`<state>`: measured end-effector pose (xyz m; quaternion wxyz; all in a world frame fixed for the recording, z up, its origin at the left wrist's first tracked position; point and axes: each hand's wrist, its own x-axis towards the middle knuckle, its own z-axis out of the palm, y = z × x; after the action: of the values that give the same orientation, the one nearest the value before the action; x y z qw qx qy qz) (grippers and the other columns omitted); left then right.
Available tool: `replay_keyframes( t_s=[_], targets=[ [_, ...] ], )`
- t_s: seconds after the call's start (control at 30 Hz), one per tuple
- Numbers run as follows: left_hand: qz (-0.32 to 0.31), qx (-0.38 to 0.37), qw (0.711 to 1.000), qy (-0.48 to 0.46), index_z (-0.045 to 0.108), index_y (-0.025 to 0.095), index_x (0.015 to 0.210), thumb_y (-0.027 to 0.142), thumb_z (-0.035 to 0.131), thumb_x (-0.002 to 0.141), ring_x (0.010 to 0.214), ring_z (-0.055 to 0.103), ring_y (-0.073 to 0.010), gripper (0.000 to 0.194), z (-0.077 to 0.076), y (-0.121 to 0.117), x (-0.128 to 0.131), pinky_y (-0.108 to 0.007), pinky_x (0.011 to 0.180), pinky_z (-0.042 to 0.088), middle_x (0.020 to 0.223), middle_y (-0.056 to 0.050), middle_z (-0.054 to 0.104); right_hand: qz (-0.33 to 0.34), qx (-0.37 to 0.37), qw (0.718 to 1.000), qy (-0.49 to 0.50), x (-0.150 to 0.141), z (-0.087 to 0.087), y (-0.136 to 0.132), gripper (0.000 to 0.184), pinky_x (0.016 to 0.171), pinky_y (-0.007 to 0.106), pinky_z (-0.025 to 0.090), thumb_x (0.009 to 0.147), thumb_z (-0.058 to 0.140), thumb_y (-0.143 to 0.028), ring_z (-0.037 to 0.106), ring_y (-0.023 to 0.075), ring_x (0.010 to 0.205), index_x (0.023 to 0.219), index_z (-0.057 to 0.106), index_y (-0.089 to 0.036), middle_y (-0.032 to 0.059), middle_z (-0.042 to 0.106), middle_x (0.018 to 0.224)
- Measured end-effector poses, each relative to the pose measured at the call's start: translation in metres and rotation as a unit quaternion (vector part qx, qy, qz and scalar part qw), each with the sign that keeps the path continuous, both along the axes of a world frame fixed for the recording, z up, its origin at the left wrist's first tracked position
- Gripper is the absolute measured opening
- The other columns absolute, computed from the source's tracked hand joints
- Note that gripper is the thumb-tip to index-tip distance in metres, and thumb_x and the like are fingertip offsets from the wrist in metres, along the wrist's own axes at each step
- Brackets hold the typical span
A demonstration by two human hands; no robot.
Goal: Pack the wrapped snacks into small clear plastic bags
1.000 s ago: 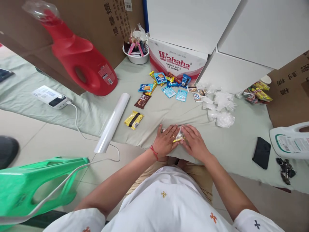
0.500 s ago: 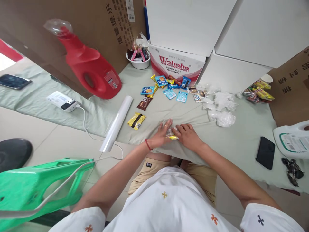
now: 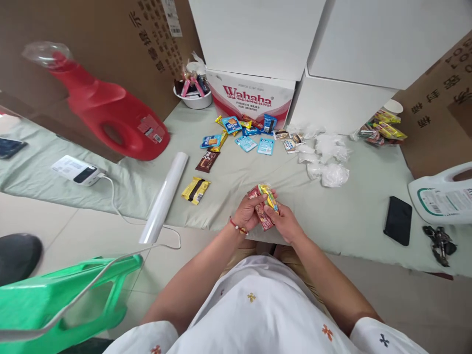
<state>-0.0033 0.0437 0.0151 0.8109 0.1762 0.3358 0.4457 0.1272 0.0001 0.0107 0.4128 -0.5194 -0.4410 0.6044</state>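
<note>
1. Pale green cloth covers the surface, and a red-and-white carton stands at the back, behind a scatter of snack packets.
2. Down at the near edge, I've got both hands together, left hand and right hand, clamped on two wrapped packets.
3. Look at the red packet: it sits right between my hands, long axis slanting from far left to near right.
4. Alongside comes the yellow packet, overlapping its right side, nearly parallel, far end beyond my thumbs.
5. My left hand cups the red one and is nearer to it; my right grips the yellow one's near end, thumb reaching across. Whether they touch the cloth, I can't tell.
6. Out left, well apart, lies a yellow-and-black packet, my left hand nearer; far right, clear plastic bags, my right hand nearer.
</note>
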Motion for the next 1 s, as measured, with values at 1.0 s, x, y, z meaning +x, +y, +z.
replay_keyframes(
  t_s=[1.0],
  targets=[
    [0.021,0.139,0.817,0.559,0.072,0.023,0.104,0.063,0.065,0.085,0.099,0.069,-0.025,0.045,0.004,-0.036,-0.06,-0.036,0.085,0.057,0.108,-0.007,0.072,-0.5,-0.022,0.83,-0.245,0.38,0.106,0.232,0.028,0.063,0.03,0.046,0.094,0.065,-0.04,0.053,0.0082,0.073,0.094,0.05,-0.018,0.0014,0.059,0.088]
  ],
)
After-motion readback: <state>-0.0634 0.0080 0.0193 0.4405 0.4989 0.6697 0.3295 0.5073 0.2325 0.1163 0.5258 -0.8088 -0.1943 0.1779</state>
